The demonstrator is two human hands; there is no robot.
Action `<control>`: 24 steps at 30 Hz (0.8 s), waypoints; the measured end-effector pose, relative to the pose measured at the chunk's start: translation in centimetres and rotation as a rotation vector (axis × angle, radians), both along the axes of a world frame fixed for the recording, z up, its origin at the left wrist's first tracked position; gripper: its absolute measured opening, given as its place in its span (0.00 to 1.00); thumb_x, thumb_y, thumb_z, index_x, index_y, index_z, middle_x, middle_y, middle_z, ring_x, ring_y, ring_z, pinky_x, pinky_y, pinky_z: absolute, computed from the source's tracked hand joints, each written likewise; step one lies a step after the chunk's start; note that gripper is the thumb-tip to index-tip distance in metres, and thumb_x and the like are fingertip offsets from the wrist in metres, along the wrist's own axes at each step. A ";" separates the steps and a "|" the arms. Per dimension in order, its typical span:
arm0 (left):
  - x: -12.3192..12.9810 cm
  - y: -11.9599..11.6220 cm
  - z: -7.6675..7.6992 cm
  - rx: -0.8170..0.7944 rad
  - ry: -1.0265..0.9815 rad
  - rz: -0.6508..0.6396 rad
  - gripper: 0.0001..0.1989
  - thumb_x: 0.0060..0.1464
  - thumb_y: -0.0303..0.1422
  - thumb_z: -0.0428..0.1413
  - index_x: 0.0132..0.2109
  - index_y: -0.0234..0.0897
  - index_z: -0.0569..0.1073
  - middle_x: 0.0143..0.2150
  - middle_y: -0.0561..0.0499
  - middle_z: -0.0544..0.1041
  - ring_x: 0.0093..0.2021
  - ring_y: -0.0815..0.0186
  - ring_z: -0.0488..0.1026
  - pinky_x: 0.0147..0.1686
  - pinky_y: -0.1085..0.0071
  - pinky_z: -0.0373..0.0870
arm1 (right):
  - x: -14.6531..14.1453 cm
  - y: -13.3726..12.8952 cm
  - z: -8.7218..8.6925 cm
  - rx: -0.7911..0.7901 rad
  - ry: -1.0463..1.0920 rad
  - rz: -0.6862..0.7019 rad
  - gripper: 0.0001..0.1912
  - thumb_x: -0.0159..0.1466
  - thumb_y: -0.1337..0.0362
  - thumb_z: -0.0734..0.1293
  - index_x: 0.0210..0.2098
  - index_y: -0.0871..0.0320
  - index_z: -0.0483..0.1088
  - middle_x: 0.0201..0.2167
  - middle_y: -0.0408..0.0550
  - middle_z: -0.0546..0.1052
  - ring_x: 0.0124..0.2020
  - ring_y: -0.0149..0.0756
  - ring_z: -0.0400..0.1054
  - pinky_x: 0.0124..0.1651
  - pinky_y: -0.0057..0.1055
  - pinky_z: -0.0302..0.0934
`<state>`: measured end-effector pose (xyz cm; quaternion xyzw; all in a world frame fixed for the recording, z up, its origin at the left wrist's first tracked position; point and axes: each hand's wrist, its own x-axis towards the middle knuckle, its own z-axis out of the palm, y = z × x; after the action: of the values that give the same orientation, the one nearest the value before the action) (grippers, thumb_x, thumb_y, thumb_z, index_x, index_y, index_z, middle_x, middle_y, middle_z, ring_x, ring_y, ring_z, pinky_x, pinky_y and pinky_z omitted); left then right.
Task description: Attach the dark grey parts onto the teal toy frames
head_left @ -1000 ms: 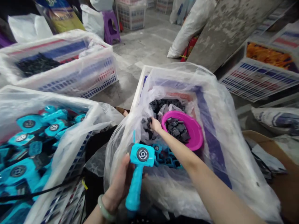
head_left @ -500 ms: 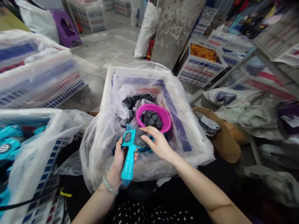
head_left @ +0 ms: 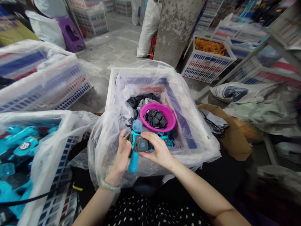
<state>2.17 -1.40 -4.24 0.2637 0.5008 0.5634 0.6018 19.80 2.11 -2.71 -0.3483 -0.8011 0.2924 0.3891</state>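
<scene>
Between my hands is a turquoise plastic toy gun (head_left: pixel 134 162) with a grip pointing down and a black square block facing me. A clear bluish piece (head_left: pixel 137 125) stands at its top. My left hand (head_left: pixel 122 153) supports the toy's left side, its fingers partly hidden behind. My right hand (head_left: pixel 158 148) grips the black block from the right, thumb below and fingers on top. Just beyond sits a magenta bowl (head_left: pixel 174 121) of black plastic parts (head_left: pixel 155 118). More turquoise pieces (head_left: pixel 168 140) lie under the bowl's near side.
A plastic-lined white crate (head_left: pixel 204 135) surrounds the bowl and loose black parts. At left, another crate (head_left: pixel 58 141) holds turquoise toys (head_left: pixel 25 146). An opened cardboard box (head_left: pixel 237 142) stands at right. Farther off are a concrete pillar (head_left: pixel 175 31), a purple stool (head_left: pixel 71 36) and a crate of orange pieces (head_left: pixel 207 64).
The toy has turned so its black block now faces me and its round emblem points left. My left fingers have loosened from around the grip and shifted up along its side.
</scene>
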 end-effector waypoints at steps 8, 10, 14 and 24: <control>-0.8 -0.6 0.4 0.212 -0.045 -0.140 0.55 0.33 0.46 0.76 0.68 0.40 0.66 0.63 0.38 0.74 0.63 0.42 0.72 0.58 0.56 0.74 | 0.1 0.6 0.2 -0.620 0.267 0.232 0.62 0.47 0.41 0.81 0.71 0.55 0.50 0.68 0.63 0.62 0.70 0.55 0.60 0.70 0.51 0.57; -0.7 -0.9 0.6 0.241 -0.075 -0.156 0.51 0.34 0.44 0.76 0.66 0.41 0.69 0.59 0.39 0.77 0.60 0.43 0.74 0.56 0.56 0.75 | 0.0 0.7 0.2 -0.712 0.363 0.321 0.58 0.48 0.44 0.82 0.68 0.55 0.53 0.64 0.60 0.68 0.66 0.53 0.65 0.69 0.47 0.59; -0.6 -0.7 1.0 0.223 -0.077 -0.096 0.44 0.37 0.40 0.76 0.62 0.43 0.72 0.59 0.43 0.78 0.59 0.47 0.75 0.56 0.58 0.75 | 0.0 1.2 0.3 -0.740 0.369 0.334 0.53 0.50 0.43 0.80 0.66 0.55 0.56 0.60 0.58 0.71 0.62 0.52 0.68 0.67 0.46 0.61; -2.7 0.9 2.5 0.005 -0.042 -0.225 0.43 0.44 0.37 0.71 0.67 0.38 0.67 0.60 0.44 0.77 0.59 0.51 0.75 0.55 0.61 0.75 | -1.9 3.9 2.8 -0.136 -0.053 0.330 0.36 0.60 0.55 0.75 0.65 0.53 0.64 0.59 0.56 0.73 0.61 0.51 0.69 0.68 0.50 0.60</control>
<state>-0.49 -0.45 -1.70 0.3077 0.4539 0.4988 0.6712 17.87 5.97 0.06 -0.2453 -0.8358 0.3963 0.2902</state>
